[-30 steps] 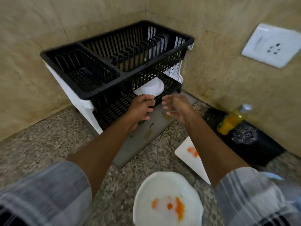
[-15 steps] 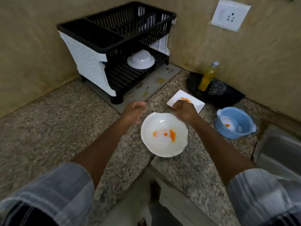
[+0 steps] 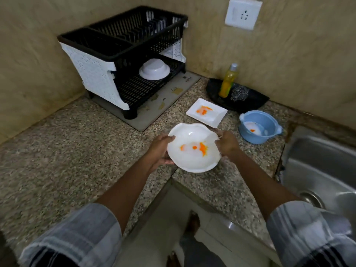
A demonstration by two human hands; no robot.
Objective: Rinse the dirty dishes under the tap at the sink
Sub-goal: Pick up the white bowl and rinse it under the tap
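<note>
One white plastic bowl (image 3: 154, 69) upturned in rack, judged rinsed; three soiled pending: round scalloped white plate (image 3: 193, 147), rim pinched in both grips, left hand (image 3: 160, 149), right hand (image 3: 227, 143); square white plate (image 3: 206, 112); blue plastic bowl (image 3: 259, 126).
</note>
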